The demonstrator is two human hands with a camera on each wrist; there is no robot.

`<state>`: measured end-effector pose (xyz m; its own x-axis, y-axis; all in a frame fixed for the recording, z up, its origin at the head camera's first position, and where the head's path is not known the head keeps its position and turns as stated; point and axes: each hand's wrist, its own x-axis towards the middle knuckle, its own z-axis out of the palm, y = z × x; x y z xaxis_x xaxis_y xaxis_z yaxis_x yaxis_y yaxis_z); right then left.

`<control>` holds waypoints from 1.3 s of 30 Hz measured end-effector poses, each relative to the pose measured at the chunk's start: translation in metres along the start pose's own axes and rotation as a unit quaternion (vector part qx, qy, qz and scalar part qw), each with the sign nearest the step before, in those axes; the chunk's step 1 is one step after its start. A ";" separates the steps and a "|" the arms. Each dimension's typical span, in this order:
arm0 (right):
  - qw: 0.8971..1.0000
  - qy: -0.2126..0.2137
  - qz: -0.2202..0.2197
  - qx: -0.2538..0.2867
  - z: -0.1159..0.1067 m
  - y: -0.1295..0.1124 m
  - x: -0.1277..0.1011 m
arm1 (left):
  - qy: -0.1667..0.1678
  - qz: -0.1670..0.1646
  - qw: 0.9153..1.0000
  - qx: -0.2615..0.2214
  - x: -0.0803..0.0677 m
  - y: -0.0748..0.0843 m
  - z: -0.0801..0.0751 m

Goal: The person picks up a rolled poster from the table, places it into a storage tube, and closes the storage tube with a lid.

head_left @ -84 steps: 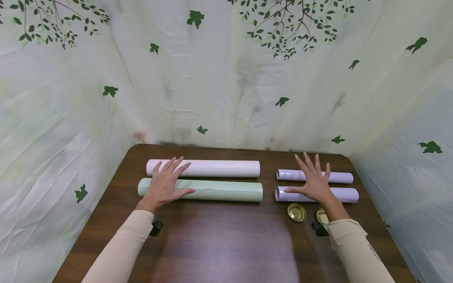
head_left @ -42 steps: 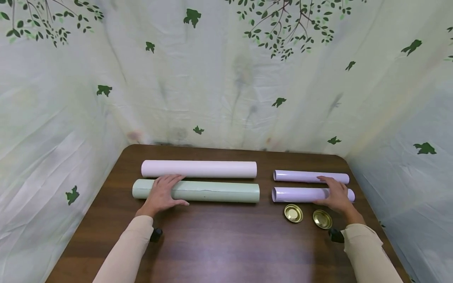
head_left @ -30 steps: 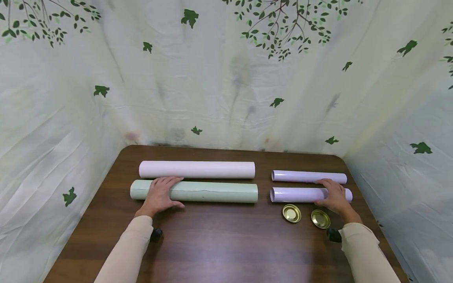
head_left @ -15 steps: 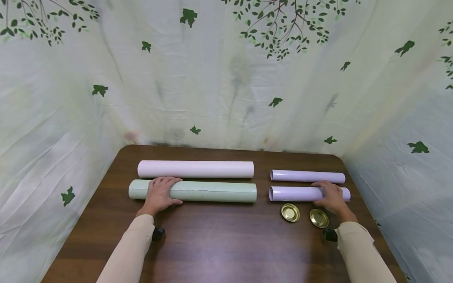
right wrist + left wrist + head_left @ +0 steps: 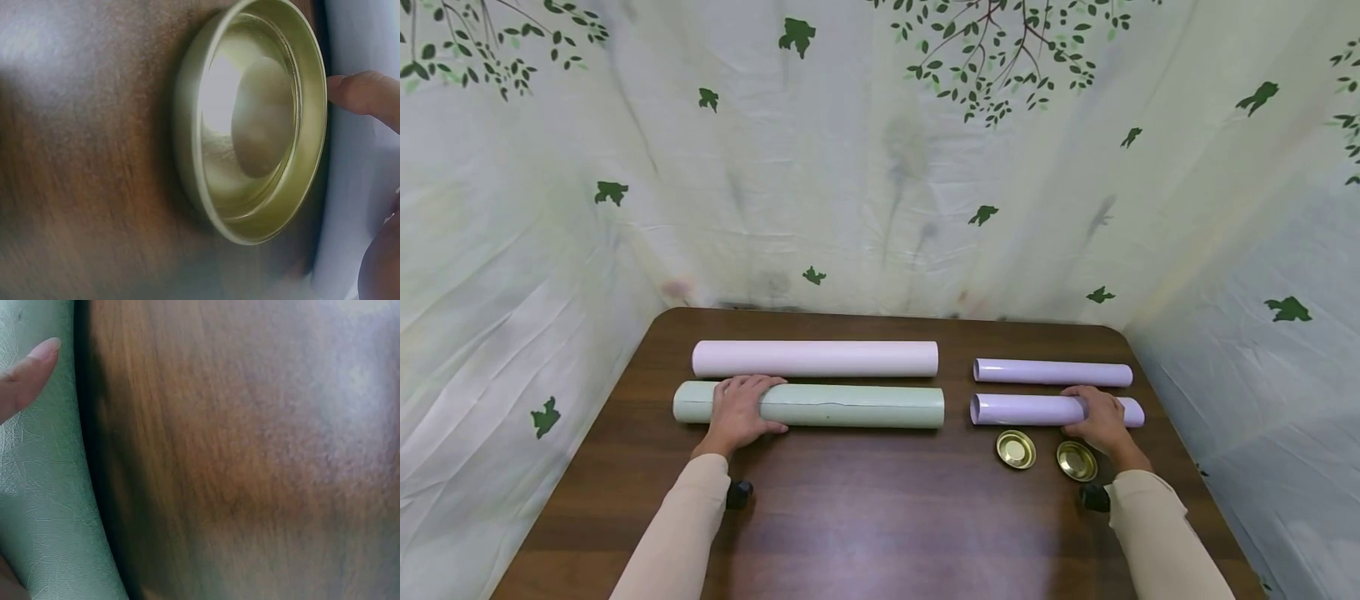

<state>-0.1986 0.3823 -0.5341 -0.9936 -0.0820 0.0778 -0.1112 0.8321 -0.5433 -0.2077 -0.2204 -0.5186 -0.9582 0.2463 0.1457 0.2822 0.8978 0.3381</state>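
My left hand [image 5: 741, 412] grips the long pale green roll [image 5: 857, 406] near its left end, fingers over the top and thumb along the front. In the left wrist view the thumb [image 5: 31, 378] lies against the roll's creased, leather-like surface. My right hand [image 5: 1099, 418] holds the shorter glossy lilac roll [image 5: 1026, 409] near its right end, its far fingertips hidden. The right wrist view has a fingertip [image 5: 362, 94] against that lilac roll, beside a shallow gold metal dish [image 5: 250, 125]. Both rolls lie on the table.
Behind these lie a long pale pink roll [image 5: 816, 358] and a thinner lilac roll [image 5: 1052, 372]. Another gold dish [image 5: 1016, 449] sits left of the first, in front of the lilac roll. The brown wooden table [image 5: 880, 517] backs onto leaf-printed white sheeting [image 5: 880, 167].
Both hands, spread over the rolls at first, have come down and curled round the green and front lilac rolls. My right hand shifted toward the lilac roll's right end. The rolls stay in place.
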 end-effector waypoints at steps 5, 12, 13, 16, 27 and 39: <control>1.000 0.002 0.008 0.001 -0.001 0.000 -0.001 | -0.009 0.007 1.000 0.002 0.002 0.002 -0.002; 1.000 -0.002 0.012 -0.004 0.003 0.002 0.001 | -0.018 0.006 1.000 0.021 0.001 -0.001 -0.002; 1.000 -0.002 0.014 -0.006 0.003 0.002 0.001 | -0.017 0.006 1.000 0.020 0.001 -0.001 -0.001; 1.000 -0.004 0.018 -0.010 0.002 0.001 0.001 | -0.012 0.009 1.000 0.018 0.001 0.000 -0.001; 1.000 -0.006 0.016 -0.016 0.002 0.001 0.001 | -0.006 0.011 1.000 0.015 0.002 0.002 -0.001; 1.000 0.010 0.004 -0.028 0.002 0.002 0.001 | -0.009 0.002 1.000 0.009 0.003 0.001 -0.001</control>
<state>-0.1997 0.3831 -0.5364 -0.9938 -0.0637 0.0911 -0.1008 0.8626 -0.4958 -0.2103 -0.2191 -0.5173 -0.9577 0.2569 0.1294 0.2855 0.9033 0.3202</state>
